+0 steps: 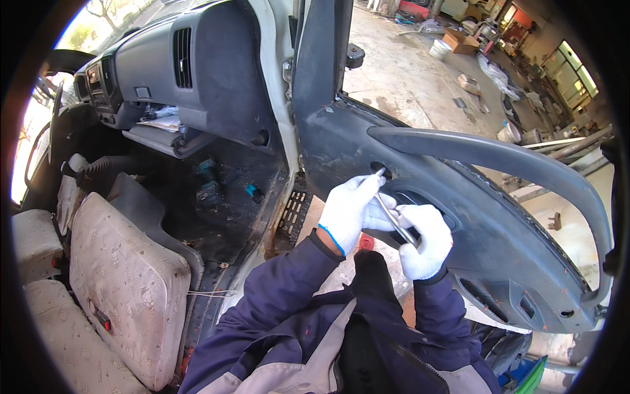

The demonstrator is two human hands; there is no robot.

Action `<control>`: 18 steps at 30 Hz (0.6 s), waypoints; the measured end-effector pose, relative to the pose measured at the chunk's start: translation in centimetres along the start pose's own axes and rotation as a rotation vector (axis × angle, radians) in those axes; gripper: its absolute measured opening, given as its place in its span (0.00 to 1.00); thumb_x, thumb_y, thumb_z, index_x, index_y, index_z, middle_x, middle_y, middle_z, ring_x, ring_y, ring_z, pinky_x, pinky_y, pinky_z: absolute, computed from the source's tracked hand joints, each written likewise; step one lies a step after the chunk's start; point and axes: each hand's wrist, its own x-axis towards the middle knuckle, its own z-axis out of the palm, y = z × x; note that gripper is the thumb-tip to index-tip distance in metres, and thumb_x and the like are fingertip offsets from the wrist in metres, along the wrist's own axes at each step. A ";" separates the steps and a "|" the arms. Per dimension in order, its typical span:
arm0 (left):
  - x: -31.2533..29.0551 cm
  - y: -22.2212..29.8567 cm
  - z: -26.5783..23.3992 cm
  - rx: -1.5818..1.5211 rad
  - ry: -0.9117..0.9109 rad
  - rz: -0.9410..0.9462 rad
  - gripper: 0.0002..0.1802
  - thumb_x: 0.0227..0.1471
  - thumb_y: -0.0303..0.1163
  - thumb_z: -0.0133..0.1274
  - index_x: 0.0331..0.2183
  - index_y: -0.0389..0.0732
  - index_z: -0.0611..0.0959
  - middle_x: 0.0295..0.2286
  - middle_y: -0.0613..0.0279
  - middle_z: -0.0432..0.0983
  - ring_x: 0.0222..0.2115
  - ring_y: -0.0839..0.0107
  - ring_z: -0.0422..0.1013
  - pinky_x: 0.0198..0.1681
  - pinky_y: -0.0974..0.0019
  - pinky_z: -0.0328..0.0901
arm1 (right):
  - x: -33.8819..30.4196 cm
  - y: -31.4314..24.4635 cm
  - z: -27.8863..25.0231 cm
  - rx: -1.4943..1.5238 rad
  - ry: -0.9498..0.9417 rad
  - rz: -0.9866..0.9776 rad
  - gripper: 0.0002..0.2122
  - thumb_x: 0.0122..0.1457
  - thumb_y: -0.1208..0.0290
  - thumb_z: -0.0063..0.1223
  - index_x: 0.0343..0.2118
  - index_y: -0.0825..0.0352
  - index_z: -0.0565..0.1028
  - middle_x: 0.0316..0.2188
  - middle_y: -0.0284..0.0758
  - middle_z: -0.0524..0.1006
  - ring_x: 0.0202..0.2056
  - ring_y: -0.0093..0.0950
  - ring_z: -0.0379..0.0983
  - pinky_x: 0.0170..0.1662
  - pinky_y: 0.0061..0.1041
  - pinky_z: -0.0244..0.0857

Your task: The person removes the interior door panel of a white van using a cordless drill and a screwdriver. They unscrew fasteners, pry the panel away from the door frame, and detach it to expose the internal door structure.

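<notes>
Both of my hands wear white knit gloves and meet in front of the dark grey vehicle door panel (341, 148). Between them runs a slim, shiny silver wrench-like tool (396, 223); its exact kind is not clear. My left hand (350, 209) pinches its upper end, close to a round dark hole (378, 169) in the panel. Around the lower end, my right hand (425, 241) is closed. The recessed inner door handle (420, 200) lies just behind the gloves, partly hidden by them.
A long grab bar (485, 142) arches over the door. To the left are the dashboard (154, 62), a tilted stained seat cushion (125, 289) and a teal-and-black power tool (209, 187) on the cab floor. Outside, a white bucket (440, 50) and a cardboard box (461, 41) stand on concrete.
</notes>
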 end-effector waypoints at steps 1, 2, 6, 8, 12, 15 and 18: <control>0.1 -0.4 -0.1 -0.112 -0.049 0.003 0.19 0.78 0.41 0.51 0.55 0.34 0.82 0.39 0.48 0.87 0.39 0.56 0.86 0.46 0.50 0.85 | -0.3 -0.1 0.3 0.038 0.087 -0.006 0.24 0.41 0.79 0.61 0.47 0.69 0.85 0.39 0.46 0.86 0.37 0.46 0.85 0.42 0.38 0.80; 0.3 -0.8 -0.2 -0.224 -0.095 0.009 0.20 0.78 0.43 0.51 0.55 0.35 0.81 0.39 0.48 0.87 0.39 0.55 0.86 0.46 0.48 0.85 | -0.8 -0.3 0.4 0.042 0.123 0.056 0.24 0.43 0.79 0.63 0.48 0.69 0.85 0.39 0.46 0.86 0.38 0.44 0.85 0.43 0.37 0.80; 0.6 -2.0 -0.5 -0.428 -0.132 -0.009 0.22 0.79 0.47 0.48 0.56 0.37 0.80 0.41 0.49 0.86 0.42 0.54 0.86 0.46 0.44 0.85 | -1.6 -0.4 0.6 -0.121 0.049 0.215 0.22 0.50 0.76 0.69 0.51 0.72 0.86 0.38 0.45 0.87 0.37 0.41 0.87 0.43 0.35 0.81; 0.5 -2.0 -0.6 -0.327 -0.085 -0.020 0.22 0.79 0.45 0.48 0.57 0.36 0.80 0.43 0.49 0.86 0.43 0.54 0.85 0.47 0.45 0.84 | -1.7 -0.2 0.6 -0.038 0.009 0.243 0.18 0.56 0.76 0.69 0.50 0.73 0.87 0.36 0.45 0.89 0.35 0.39 0.88 0.44 0.33 0.81; -0.1 -1.0 -1.1 0.713 0.205 0.575 0.19 0.73 0.36 0.55 0.57 0.34 0.82 0.49 0.46 0.84 0.47 0.51 0.84 0.52 0.52 0.80 | -2.4 0.2 1.1 0.069 0.040 0.391 0.15 0.59 0.81 0.65 0.50 0.74 0.87 0.37 0.44 0.89 0.37 0.35 0.88 0.43 0.31 0.80; -0.3 0.1 -1.3 1.498 0.193 1.198 0.25 0.59 0.30 0.63 0.57 0.31 0.83 0.50 0.44 0.83 0.51 0.50 0.80 0.55 0.55 0.75 | -2.9 0.4 1.7 0.230 0.144 0.507 0.15 0.59 0.82 0.64 0.50 0.75 0.86 0.38 0.43 0.88 0.37 0.32 0.88 0.43 0.29 0.80; -0.4 0.4 -1.0 1.633 0.097 1.092 0.27 0.60 0.35 0.63 0.57 0.32 0.83 0.47 0.48 0.83 0.49 0.52 0.79 0.50 0.54 0.75 | -2.9 0.7 2.0 0.270 0.155 0.479 0.18 0.59 0.84 0.62 0.53 0.75 0.84 0.37 0.43 0.87 0.36 0.30 0.86 0.42 0.27 0.79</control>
